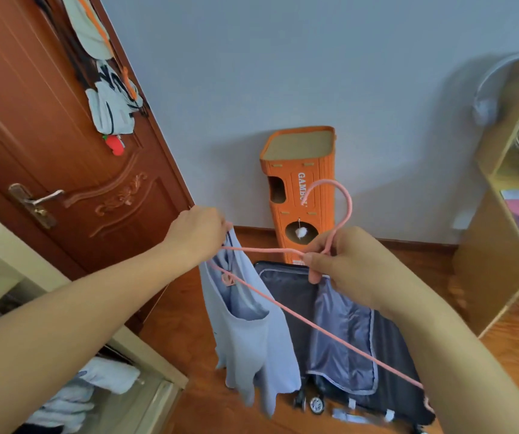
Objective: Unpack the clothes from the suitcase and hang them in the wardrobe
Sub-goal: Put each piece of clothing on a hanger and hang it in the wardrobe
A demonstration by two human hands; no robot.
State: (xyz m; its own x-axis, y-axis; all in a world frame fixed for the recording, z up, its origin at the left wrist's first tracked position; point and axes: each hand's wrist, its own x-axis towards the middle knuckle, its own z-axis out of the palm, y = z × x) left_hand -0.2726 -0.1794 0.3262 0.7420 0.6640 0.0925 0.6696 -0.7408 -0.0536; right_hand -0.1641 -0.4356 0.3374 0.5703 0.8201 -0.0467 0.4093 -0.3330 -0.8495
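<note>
At the far left stands the door [64, 145], with the open wardrobe [73, 355] below it at the near left, where folded pale cloth lies low inside. Our left hand [197, 233] has its fingers curled tight, pinching the top edge of the garment [248, 336] together with the left end of the hanger [283, 303]. The garment, a pale blue piece, hangs straight down from that one pinch, in the air over the floor, just left of the suitcase [342, 339]. Only its left shoulder seems to sit on the hanger; the long pink bar runs bare down to the right. Our right hand [342, 261] pinches the hanger at its neck, below the hook, fingers pressed together round the thin rod.

The main risk, as we judge it, is the cloth slipping off. If our left pinch loosens before the other shoulder is threaded on, the garment drops to the floor or back into the open suitcase. The hanger is tilted steeply, so cloth could slide along it. Turning left towards the wardrobe, the loose hem may catch on the wardrobe's edge, and the bare right end could knock the orange box [300, 189] or the shelf [502, 245] on the right
</note>
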